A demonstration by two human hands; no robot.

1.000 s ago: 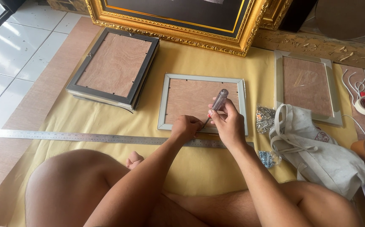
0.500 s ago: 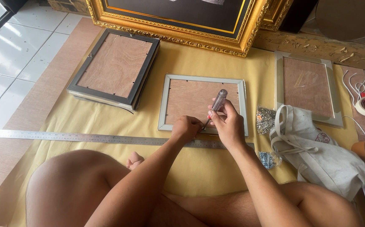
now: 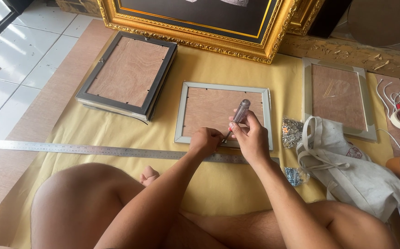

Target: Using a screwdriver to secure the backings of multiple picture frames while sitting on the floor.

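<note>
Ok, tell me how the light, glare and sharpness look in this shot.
Head view: soft, even daylight; the white floor tiles at top left are brightest, with mild glare. The ornate gold frame shows small highlights. The hands cast only a faint shadow on the grey frame. Focus is sharp throughout; the steel ruler bows slightly from lens distortion.

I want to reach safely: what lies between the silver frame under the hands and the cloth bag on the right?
In the head view, a small crinkled shiny packet lies between the silver frame and the cloth bag.
</note>
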